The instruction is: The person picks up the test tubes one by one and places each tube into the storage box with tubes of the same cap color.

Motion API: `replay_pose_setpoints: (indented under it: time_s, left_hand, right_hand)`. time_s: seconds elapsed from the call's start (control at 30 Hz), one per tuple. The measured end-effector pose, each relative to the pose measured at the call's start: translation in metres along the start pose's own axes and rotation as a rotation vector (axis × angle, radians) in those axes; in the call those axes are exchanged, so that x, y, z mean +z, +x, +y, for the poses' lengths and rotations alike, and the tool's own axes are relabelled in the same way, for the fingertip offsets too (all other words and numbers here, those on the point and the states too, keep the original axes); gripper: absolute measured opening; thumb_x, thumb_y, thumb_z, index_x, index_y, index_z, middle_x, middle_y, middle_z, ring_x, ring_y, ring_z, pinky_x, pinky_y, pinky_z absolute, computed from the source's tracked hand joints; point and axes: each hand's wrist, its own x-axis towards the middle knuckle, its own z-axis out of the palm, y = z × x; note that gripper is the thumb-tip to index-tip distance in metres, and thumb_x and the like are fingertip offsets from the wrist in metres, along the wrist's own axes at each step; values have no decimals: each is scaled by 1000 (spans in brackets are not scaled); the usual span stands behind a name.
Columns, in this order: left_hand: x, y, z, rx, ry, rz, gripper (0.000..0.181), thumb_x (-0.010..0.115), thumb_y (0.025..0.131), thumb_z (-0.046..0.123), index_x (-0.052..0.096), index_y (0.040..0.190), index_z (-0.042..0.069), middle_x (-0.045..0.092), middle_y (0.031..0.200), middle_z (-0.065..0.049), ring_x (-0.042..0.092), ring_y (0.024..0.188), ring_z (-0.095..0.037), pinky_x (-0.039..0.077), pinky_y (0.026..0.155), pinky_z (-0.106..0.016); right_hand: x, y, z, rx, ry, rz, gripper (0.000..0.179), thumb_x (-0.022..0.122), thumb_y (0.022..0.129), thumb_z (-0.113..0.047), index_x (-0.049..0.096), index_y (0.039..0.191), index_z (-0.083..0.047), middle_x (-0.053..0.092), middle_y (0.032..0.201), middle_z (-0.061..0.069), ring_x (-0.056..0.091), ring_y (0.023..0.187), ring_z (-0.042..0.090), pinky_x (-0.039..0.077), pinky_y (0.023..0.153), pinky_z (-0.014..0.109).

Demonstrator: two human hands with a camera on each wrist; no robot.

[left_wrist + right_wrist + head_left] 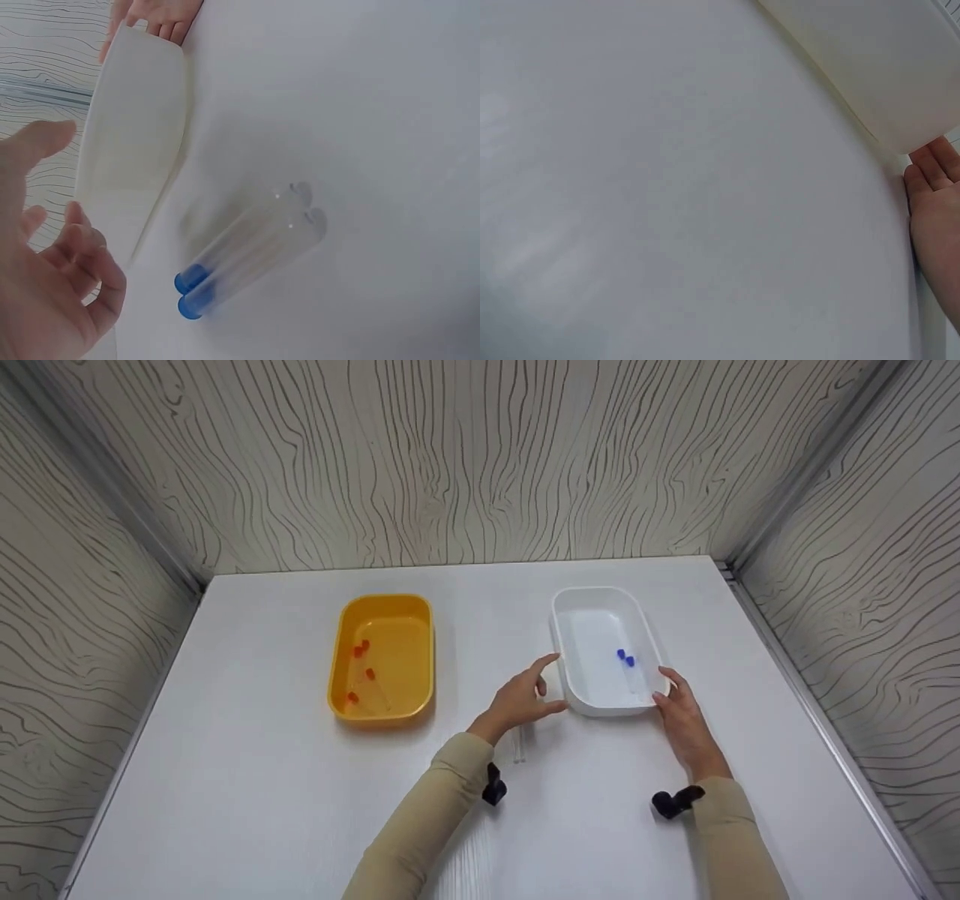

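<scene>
A white plastic bin (592, 709) sits on the right half of the table, with two blue-capped clear tubes (626, 658) inside. My right hand (684, 724) holds its near right corner, thumb at the rim and fingers along the outer side (935, 176). On the bin's left side my left hand (521, 697) has thumb and index finger spread, their tips close by the rim, and grips nothing. Two more tubes with blue caps (196, 292) lie side by side on the table below the left hand. From the head view, that hand hides their caps.
A yellow-orange bin (381, 721) stands on the left half of the table, holding several red-capped tubes (370, 673). Wood-patterned panels (450, 465) wall in the white table (225, 780) at the back and both sides.
</scene>
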Motion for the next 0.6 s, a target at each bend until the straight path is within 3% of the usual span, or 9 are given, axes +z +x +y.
replay_pose_setpoints:
  time_s: [0.33,0.47,0.6]
  left_hand:
    - [-6,-12,-9,3,-8,4,71,72,84,37,39,146,25,60,92,-2,40,65,-5,33,56,-16]
    - [-7,-18,-13,13,-35,-5,67,72,85,33,43,144,19,60,91,-4,39,64,-5,32,56,-17]
    - [-8,-28,-16,35,-45,1,65,72,85,30,45,142,15,62,91,-7,41,65,-4,33,58,-16]
  right_hand:
    - [-2,0,0,19,-39,-14,58,45,101,-14,19,152,-25,-15,164,4,-4,154,22,26,113,10]
    - [-2,1,0,30,-37,-20,60,44,102,-13,16,153,-27,-14,165,3,-6,154,22,9,126,26]
    - [-2,2,-1,17,-13,-36,64,42,102,-9,11,155,-24,-15,165,3,-12,153,21,-4,126,35]
